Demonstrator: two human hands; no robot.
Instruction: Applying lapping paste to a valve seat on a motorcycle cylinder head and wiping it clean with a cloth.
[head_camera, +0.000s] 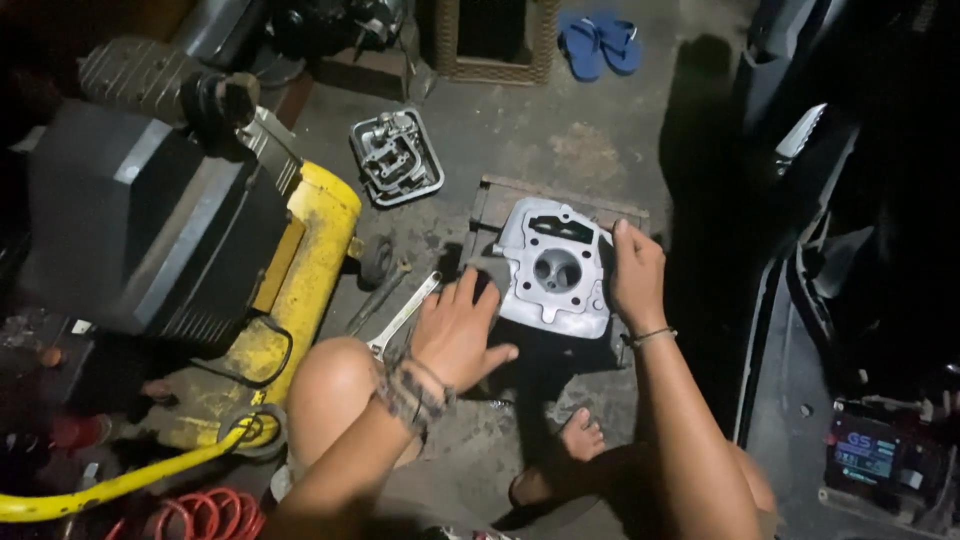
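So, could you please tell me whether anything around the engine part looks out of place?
A spanner lies loose on the concrete floor beside the left hand, near the person's knee. A second metal cover sits alone farther back. The cylinder head rests flat on a board, steadied by the right hand.

I log a stained concrete floor (590, 150). Directly on it: wooden board (500, 200) under a grey cylinder head (555, 270), metal engine cover (397, 156), wrench (403, 315), blue sandals (598, 42), yellow compressor tank (300, 270).

cylinder head (556, 270): matt cast metal | board (500, 195): perhaps rough wood | floor (590, 150): rough concrete
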